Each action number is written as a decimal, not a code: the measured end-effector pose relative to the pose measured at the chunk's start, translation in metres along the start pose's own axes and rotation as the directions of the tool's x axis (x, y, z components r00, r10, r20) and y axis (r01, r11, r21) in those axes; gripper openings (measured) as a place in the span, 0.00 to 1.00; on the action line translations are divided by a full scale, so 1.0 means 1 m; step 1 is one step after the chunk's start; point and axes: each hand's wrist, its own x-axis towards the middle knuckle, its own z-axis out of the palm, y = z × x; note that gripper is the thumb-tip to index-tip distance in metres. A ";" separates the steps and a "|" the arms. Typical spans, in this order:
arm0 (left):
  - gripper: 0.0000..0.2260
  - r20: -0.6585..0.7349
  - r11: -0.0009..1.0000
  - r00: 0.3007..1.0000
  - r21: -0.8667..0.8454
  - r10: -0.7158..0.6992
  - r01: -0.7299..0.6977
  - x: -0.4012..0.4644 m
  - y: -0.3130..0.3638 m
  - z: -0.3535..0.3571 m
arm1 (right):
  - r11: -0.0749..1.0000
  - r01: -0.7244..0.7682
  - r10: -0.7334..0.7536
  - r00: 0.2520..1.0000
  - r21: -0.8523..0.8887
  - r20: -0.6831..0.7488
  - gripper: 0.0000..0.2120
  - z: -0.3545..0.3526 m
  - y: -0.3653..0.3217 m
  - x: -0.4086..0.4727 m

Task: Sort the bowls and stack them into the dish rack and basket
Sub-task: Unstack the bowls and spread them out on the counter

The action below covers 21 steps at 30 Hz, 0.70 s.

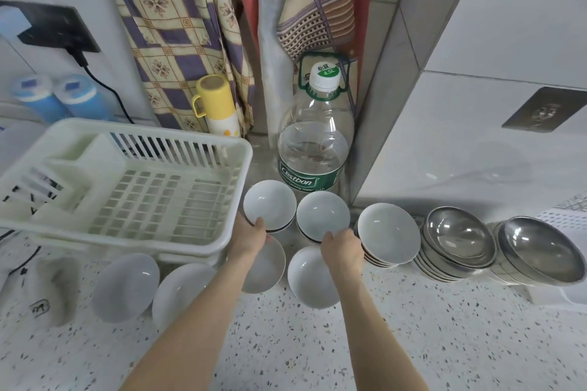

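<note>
Left hand [249, 236] grips the rim of one small white bowl [270, 205]; right hand [343, 247] grips its neighbour [322, 216] — both just right of the empty dish rack [133, 187], thumbs over rims, presumably for lifting — steel bowl stacks [457, 241] wait rightward.

We see a large Cestbon water bottle [314, 143], partly filled, standing on a speckled countertop [286, 343] against a tiled wall [508, 25]. Beside it, near the patterned curtain [178, 41], stands a yellow-capped flask [219, 108]. At far left, two blue-lidded containers [54, 97] sit below a black wall socket [54, 25] with a plugged-in cable [104, 86]. A grey adhesive hook [544, 109] is fixed to the right wall, and a white cloth [41, 289] lies at the counter's left.
</note>
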 end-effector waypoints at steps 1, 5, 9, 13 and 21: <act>0.19 0.003 1.000 1.000 -0.023 -0.004 0.004 0.000 0.001 0.001 | 1.000 -0.003 0.003 1.000 -0.013 -0.002 0.15 0.000 -0.001 0.000; 0.24 0.041 0.997 0.999 -0.082 -0.004 0.008 0.000 0.002 0.002 | 1.000 -0.025 0.025 1.000 0.018 -0.012 0.14 0.002 -0.001 0.001; 0.24 0.047 0.983 0.999 -0.179 -0.023 0.031 0.000 0.004 0.004 | 0.992 -0.072 0.071 0.997 0.105 0.010 0.15 0.003 -0.003 0.004; 0.25 0.051 0.966 0.999 -0.257 -0.006 0.019 -0.004 0.005 0.005 | 0.975 -0.068 0.072 0.997 0.211 -0.012 0.14 0.005 -0.004 0.001; 0.30 0.076 0.930 0.995 -0.359 -0.058 0.082 -0.012 0.006 0.002 | 0.951 0.109 -0.066 0.986 0.290 -0.154 0.11 0.006 -0.001 -0.009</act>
